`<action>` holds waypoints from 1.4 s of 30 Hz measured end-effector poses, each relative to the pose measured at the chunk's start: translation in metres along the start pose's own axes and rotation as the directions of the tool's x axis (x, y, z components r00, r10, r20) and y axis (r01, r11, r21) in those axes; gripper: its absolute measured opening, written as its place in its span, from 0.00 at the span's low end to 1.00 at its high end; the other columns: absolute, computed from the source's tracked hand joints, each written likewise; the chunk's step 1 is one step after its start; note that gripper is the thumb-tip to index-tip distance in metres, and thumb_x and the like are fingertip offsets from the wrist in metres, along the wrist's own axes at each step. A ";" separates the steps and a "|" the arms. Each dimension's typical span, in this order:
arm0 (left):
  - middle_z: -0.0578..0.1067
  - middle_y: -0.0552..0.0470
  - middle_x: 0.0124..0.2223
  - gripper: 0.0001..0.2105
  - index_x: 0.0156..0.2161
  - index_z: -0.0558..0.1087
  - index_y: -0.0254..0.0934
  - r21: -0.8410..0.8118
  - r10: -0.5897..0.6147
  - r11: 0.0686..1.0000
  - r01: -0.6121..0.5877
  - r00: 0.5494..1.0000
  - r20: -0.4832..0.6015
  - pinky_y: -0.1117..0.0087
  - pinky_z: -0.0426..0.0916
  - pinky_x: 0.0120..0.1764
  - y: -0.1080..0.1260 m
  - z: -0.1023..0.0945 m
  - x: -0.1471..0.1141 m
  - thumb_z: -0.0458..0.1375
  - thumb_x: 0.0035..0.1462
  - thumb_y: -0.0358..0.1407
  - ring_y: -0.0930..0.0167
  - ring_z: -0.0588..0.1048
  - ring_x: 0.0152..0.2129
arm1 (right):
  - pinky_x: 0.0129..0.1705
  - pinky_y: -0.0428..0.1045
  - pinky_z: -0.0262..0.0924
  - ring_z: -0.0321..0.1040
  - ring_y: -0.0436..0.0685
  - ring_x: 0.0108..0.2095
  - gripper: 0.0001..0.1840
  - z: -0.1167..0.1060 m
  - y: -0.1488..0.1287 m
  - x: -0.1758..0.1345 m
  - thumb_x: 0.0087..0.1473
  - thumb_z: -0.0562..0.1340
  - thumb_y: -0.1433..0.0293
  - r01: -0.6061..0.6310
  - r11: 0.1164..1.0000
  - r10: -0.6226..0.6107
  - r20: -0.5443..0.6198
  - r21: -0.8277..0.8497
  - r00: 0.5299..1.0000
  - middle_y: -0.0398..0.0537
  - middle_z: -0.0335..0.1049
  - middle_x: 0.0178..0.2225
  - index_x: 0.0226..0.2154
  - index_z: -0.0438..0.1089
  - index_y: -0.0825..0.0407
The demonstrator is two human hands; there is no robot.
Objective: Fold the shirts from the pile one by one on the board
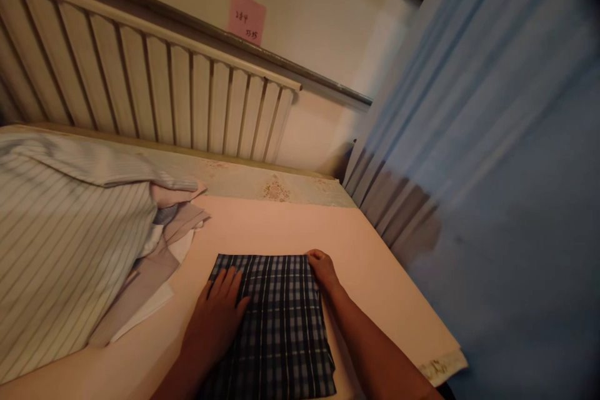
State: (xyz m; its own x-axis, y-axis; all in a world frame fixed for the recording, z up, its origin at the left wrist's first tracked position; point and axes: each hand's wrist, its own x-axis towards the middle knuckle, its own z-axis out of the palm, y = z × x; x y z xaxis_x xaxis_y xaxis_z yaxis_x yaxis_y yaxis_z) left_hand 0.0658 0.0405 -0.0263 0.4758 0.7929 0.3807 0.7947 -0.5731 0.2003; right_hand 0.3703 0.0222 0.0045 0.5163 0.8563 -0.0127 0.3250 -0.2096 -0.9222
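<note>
A dark blue plaid cloth (281,319), folded into a flat rectangle, lies on the pale pink table surface (365,275). My left hand (218,309) rests flat on its left side, palm down with the fingers stretched out. At the far right corner of the cloth, my right hand (323,267) has its fingers closed on the edge. The near end of the cloth runs to the bottom of the view. Whether the plaid cloth is a garment cannot be made out from its folded shape.
Striped fabric (70,231) is heaped at the left, over grey and white pieces (159,262). A radiator (187,94) stands behind the table's far edge, below a pink note (247,17) on the wall. A blue curtain (506,200) hangs along the right side.
</note>
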 end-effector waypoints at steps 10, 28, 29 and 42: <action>0.63 0.42 0.64 0.26 0.61 0.63 0.34 0.003 0.010 1.000 -0.010 1.000 -0.009 0.49 0.52 0.61 0.002 -0.006 -0.001 0.47 0.62 0.45 0.57 0.58 0.62 | 0.29 0.45 0.55 0.61 0.51 0.27 0.11 -0.002 0.004 0.002 0.41 0.61 0.60 0.014 1.000 -0.015 0.042 0.027 0.999 0.40 0.67 0.24 0.24 0.69 0.51; 0.63 0.40 0.64 0.26 0.61 0.64 0.32 -0.030 -0.008 1.000 0.008 1.000 -0.006 0.50 0.51 0.61 0.003 -0.004 -0.001 0.48 0.61 0.44 0.56 0.58 0.62 | 0.23 0.45 0.51 0.56 0.48 0.19 0.14 0.002 0.001 0.003 0.35 0.66 0.61 -0.120 0.982 0.088 0.204 0.149 0.975 0.38 0.64 0.18 0.25 0.70 0.53; 0.63 0.40 0.64 0.26 0.61 0.64 0.32 -0.032 -0.007 0.999 0.007 1.000 -0.003 0.50 0.51 0.61 0.003 -0.004 -0.001 0.48 0.61 0.44 0.56 0.58 0.62 | 0.22 0.44 0.49 0.54 0.47 0.18 0.12 0.002 0.001 0.004 0.35 0.66 0.62 -0.125 0.981 0.094 0.197 0.147 0.976 0.37 0.62 0.16 0.23 0.70 0.52; 0.63 0.42 0.64 0.26 0.60 0.64 0.34 -0.014 -0.012 1.000 0.012 1.000 -0.017 0.50 0.52 0.61 0.003 -0.003 -0.001 0.48 0.61 0.45 0.56 0.59 0.62 | 0.25 0.45 0.53 0.58 0.49 0.20 0.09 0.004 0.002 0.000 0.33 0.62 0.65 -0.079 0.989 0.067 0.098 0.128 0.993 0.39 0.66 0.18 0.22 0.70 0.51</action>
State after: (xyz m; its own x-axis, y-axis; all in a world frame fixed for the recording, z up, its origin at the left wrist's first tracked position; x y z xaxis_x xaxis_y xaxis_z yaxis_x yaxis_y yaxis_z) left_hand 0.0666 0.0368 -0.0233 0.4596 0.7960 0.3939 0.7949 -0.5665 0.2174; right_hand 0.3676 0.0239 0.0011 0.4572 0.8823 -0.1122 0.1785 -0.2146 -0.9603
